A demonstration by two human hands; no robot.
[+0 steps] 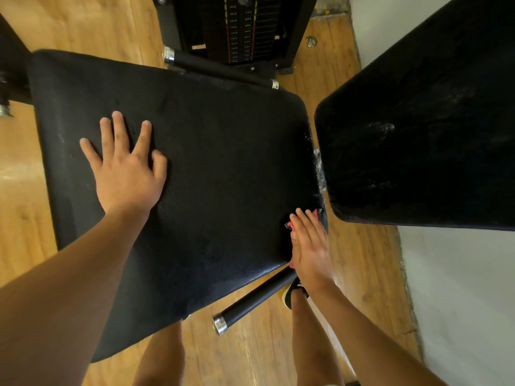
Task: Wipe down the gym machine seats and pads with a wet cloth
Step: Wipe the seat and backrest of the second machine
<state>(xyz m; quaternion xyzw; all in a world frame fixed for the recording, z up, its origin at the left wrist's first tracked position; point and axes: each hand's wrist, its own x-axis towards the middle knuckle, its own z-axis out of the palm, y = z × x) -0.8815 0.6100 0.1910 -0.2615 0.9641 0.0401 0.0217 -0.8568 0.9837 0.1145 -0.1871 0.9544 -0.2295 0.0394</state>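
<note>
Two bare forearms reach down from the near edge toward a black padded seat (pixel 223 162) that fills the middle of the scene; the left hand (pixel 128 174) lies flat on the seat's left half, palm down, its fingers (pixel 118 126) straight and spread apart, holding nothing; the right hand (pixel 309 246) presses against the seat's right edge at its near corner, fingers (pixel 302 222) straight and held close together over a pink cloth (pixel 289 225), which shows only in small patches at the fingertips and below the palm; most of the cloth is hidden under the hand, so its size cannot be told. Just right of the seat, across a narrow gap, a black back pad (pixel 418 135) slopes up toward the far right corner, with pale smears on its cover. A black handle bar (pixel 256 299) with a chrome cap juts out from beneath the seat's near right side, and a second bar (pixel 220 68) of the same kind lies along the seat's far edge. Beyond that, a weight stack (pixel 239 32) with numbered plates stands at the far centre. Below the seat are the person's bare legs (pixel 161 355) and a dark shoe (pixel 289 293) with a pale sole on the wooden floor (pixel 250 358); a pale wall (pixel 459 302) runs along the right.
</note>
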